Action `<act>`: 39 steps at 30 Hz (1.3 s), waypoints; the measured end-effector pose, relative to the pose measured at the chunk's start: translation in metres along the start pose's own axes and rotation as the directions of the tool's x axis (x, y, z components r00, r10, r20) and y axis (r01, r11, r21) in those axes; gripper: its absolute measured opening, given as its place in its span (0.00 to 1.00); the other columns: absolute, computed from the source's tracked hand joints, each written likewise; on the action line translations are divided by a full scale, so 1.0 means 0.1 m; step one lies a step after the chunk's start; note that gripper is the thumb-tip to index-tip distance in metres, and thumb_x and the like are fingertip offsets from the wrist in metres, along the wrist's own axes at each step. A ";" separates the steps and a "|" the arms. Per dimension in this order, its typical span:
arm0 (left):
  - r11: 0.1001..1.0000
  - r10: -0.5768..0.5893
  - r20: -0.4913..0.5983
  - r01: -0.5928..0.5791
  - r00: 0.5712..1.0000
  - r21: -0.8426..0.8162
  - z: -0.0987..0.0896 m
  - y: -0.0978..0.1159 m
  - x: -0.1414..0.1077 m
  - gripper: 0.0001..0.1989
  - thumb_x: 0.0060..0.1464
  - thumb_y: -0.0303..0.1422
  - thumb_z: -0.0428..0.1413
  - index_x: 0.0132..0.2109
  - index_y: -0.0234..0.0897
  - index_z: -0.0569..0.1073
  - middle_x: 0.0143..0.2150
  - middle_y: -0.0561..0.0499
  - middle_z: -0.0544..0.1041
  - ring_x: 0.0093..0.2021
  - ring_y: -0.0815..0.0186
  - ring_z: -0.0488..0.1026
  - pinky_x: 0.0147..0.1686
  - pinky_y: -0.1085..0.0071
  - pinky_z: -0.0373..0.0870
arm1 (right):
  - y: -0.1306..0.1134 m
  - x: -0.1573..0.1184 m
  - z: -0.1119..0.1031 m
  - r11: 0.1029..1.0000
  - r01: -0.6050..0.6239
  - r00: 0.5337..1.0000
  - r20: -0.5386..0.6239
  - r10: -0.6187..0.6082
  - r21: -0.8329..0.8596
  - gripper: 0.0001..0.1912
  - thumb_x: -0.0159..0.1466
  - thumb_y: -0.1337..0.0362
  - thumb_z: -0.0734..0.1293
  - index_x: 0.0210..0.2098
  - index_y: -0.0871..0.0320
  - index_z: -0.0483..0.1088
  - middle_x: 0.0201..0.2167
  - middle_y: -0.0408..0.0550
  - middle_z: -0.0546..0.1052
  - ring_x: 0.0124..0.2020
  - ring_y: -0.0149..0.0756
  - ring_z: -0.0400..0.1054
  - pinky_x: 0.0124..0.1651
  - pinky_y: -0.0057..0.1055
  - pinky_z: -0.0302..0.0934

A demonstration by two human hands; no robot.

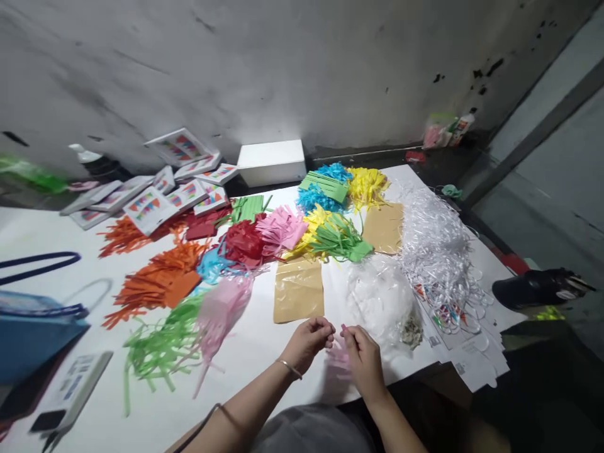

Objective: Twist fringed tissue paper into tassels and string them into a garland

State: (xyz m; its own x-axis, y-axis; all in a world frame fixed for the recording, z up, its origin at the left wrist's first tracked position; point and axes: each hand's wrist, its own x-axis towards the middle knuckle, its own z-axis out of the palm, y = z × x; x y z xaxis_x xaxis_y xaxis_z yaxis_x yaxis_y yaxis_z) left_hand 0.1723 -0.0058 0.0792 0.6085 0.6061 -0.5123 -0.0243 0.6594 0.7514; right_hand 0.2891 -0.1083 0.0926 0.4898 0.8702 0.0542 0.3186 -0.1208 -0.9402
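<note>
My right hand [363, 360] is closed in a pinch, and a small pink tip pokes out between its thumb and finger. Below it hangs a fringe of pink tissue paper [340, 357], partly hidden by that hand. Close by on the left, my left hand [307, 343] has its thumb and fingertips pressed together; what they hold, if anything, is too small to make out. A narrow gap separates the two hands. Just beyond them lies a tan envelope [298, 292] under clear plastic. A clump of clear plastic bags [380, 302] sits beside my right hand.
Fringed tissue bundles in orange [163, 277], green [165, 343], pink [226, 308] and red [243, 242] cover the table's left and middle. White string [436, 233] is heaped at right near a dark cup [533, 288]. Behind are printed boxes [148, 211] and a white box [272, 163].
</note>
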 end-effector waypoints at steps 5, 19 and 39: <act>0.975 0.008 -0.116 -0.034 0.993 -0.221 -0.28 0.16 -0.49 0.17 0.34 0.32 0.71 0.32 0.30 0.76 0.26 0.49 0.77 0.26 0.71 0.72 0.29 0.76 0.69 | -0.30 -0.04 0.31 0.973 0.194 0.955 0.251 -0.159 -0.124 0.14 0.70 0.64 0.54 0.31 0.56 0.67 0.29 0.45 0.72 0.34 0.34 0.67 0.39 0.27 0.58; 0.949 0.311 -0.255 -0.315 0.916 0.025 -0.75 0.15 -1.12 0.09 0.45 0.32 0.64 0.32 0.32 0.75 0.23 0.54 0.75 0.24 0.71 0.70 0.29 0.73 0.67 | -0.79 -0.06 0.68 0.900 0.398 0.738 0.645 -0.198 -0.179 0.13 0.68 0.68 0.57 0.29 0.56 0.68 0.26 0.43 0.69 0.30 0.31 0.64 0.34 0.26 0.55; 0.892 0.411 -0.263 -0.327 0.873 0.311 -0.95 0.28 -1.29 0.05 0.46 0.31 0.63 0.32 0.35 0.77 0.29 0.49 0.78 0.31 0.65 0.73 0.32 0.72 0.70 | -0.83 -0.11 0.88 0.964 0.257 0.770 0.617 -0.163 -0.066 0.12 0.68 0.59 0.59 0.39 0.54 0.74 0.30 0.44 0.76 0.32 0.34 0.70 0.38 0.27 0.62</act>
State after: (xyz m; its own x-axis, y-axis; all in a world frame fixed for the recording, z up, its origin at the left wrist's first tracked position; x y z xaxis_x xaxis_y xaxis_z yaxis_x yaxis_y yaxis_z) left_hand 0.0177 -0.0233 0.1274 0.3125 0.9171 -0.2475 0.0258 0.2522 0.9673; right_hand 0.1856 -0.0659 0.1400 -0.1759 0.9843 -0.0125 0.4869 0.0759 -0.8702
